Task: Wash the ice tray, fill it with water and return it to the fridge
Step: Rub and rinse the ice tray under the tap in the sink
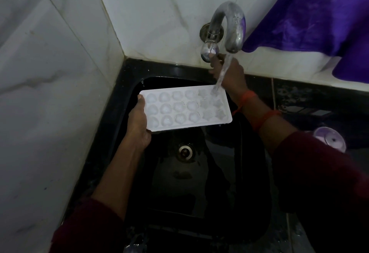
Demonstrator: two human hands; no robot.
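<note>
A white ice tray [185, 108] with several moulded cells is held level over the black sink [249, 173]. My left hand [138, 123] grips its left short edge, thumb on top. A stream of water [223, 71] runs from the curved metal tap [229, 25] into the tray's far right corner. My right hand [227, 73] reaches behind the stream to the round tap knob [207, 52], and its fingertips pinch the knob.
White marble-look wall tiles meet in a corner left of the tap. A purple cloth [311, 13] hangs at the upper right. A small clear and lilac container [329, 139] stands on the dark counter at right. The sink drain [185, 151] lies below the tray.
</note>
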